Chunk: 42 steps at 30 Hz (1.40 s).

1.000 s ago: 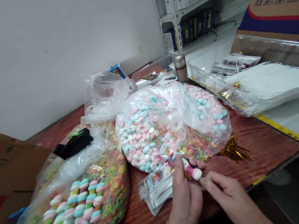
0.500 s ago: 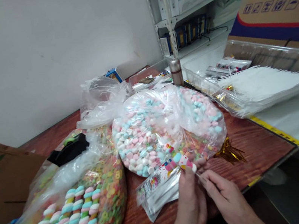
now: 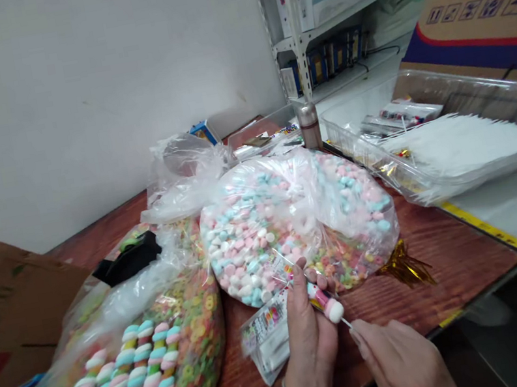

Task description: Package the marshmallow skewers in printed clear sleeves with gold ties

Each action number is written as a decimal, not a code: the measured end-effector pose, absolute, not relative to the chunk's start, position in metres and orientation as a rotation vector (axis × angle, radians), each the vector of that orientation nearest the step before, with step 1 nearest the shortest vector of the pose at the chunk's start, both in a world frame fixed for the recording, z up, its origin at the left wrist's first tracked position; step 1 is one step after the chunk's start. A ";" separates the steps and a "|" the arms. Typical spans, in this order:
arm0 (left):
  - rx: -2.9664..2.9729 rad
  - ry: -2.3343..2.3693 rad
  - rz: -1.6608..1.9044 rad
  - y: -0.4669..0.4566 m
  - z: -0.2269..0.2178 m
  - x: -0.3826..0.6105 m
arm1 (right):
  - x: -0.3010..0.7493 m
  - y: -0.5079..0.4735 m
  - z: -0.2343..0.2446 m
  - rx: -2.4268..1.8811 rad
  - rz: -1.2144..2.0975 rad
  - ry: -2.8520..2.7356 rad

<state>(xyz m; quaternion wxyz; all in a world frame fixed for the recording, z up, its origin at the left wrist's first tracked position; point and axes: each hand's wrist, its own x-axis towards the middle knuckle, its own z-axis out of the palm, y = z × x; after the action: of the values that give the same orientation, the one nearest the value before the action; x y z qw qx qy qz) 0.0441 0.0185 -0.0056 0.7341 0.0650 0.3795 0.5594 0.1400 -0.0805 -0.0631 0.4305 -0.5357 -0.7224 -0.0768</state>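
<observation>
My left hand (image 3: 305,327), a bangle at its wrist, is closed round a marshmallow skewer (image 3: 332,309) in a clear printed wrapper. A white and pink marshmallow end shows below the fingers. My right hand (image 3: 402,354) pinches the thin white stick sticking out of that end. Beneath the left hand lies a stack of flat printed plastic sleeves (image 3: 267,337). Just behind is a big clear bag of pastel marshmallows (image 3: 247,241), with ring-shaped candies showing at its front. To the left, several finished marshmallow skewers (image 3: 133,366) rest on a bag of coloured candy rings (image 3: 195,323).
Gold twist ties (image 3: 406,264) lie right of the marshmallow bag. A clear plastic tray (image 3: 429,188) holds many white sticks (image 3: 472,141). A metallic cylinder (image 3: 309,125) stands behind, a black object (image 3: 128,260) sits on the left bag, and cardboard boxes flank both sides.
My left hand has turned and now wraps the skewer's sleeve. My right hand has moved down and slightly right, along the stick. The view has shifted slightly.
</observation>
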 end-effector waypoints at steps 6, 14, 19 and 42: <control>0.206 0.788 1.246 0.016 -0.006 0.046 | 0.129 -0.081 -0.059 -1.351 1.121 -1.147; 0.186 0.729 1.163 0.007 -0.001 0.049 | 0.125 -0.070 -0.036 -0.884 1.847 -0.409; 0.213 0.738 1.107 0.014 0.011 0.037 | 0.132 -0.071 -0.038 -0.945 1.817 -0.463; 0.030 0.858 1.159 0.009 -0.002 0.051 | 0.134 -0.070 -0.048 -1.371 1.333 -1.005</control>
<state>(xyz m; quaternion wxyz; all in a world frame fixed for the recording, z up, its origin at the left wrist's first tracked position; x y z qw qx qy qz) 0.0506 0.0095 -0.0018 0.7510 0.0138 0.3927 0.5306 0.1342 -0.0702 -0.0479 0.4713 -0.5596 -0.4105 0.5442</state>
